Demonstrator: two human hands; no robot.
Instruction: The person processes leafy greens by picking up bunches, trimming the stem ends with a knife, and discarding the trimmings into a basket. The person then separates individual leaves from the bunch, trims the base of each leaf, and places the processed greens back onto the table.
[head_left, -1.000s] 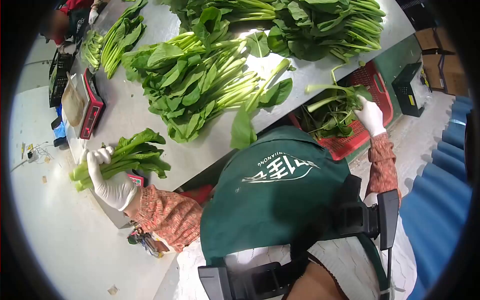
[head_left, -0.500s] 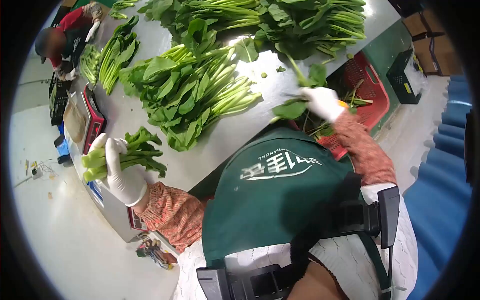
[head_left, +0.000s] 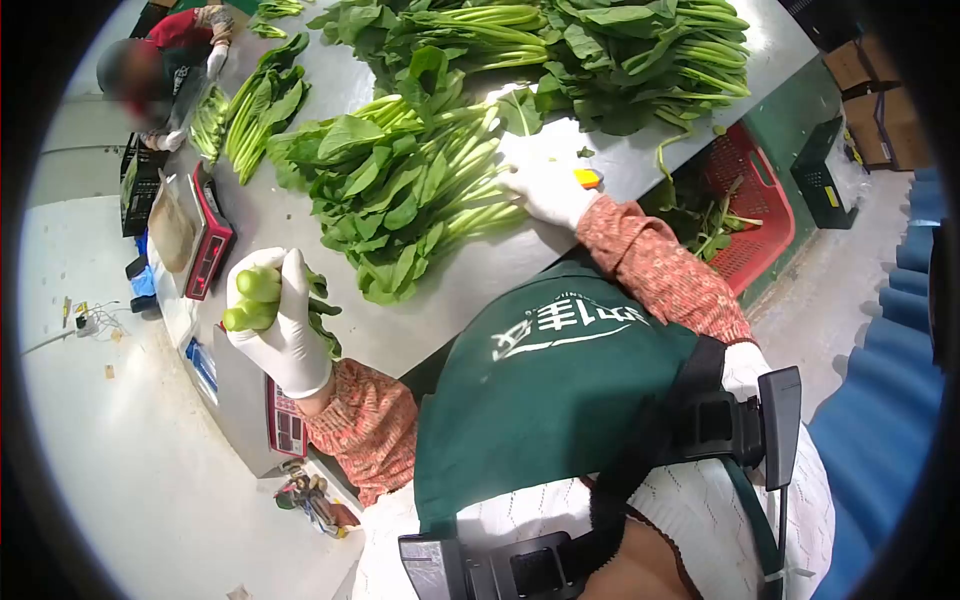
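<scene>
My left hand (head_left: 290,335), in a white glove, is closed around a small bunch of thick-stemmed greens (head_left: 258,284). Their round pale cut ends face up toward me, and dark leaves stick out on the far side of the fingers. My gloved right hand (head_left: 548,188) is at the stem ends of a large pile of leafy greens (head_left: 390,185), its fingertips touching the stems. From the back of that hand pokes the orange-yellow handle of a small knife (head_left: 588,178); its blade is hidden.
More greens (head_left: 650,60) are heaped along the far side of the metal table (head_left: 350,335). A red crate (head_left: 755,215) with leaf scraps stands beside the table's right edge. Red scales (head_left: 210,240) lie left. Across the table a co-worker (head_left: 165,75) handles greens.
My right hand has moved left from above the red crate to the pile's stems; the loose leafy stem is gone from it. My left hand has turned the bunch's cut ends toward me.
</scene>
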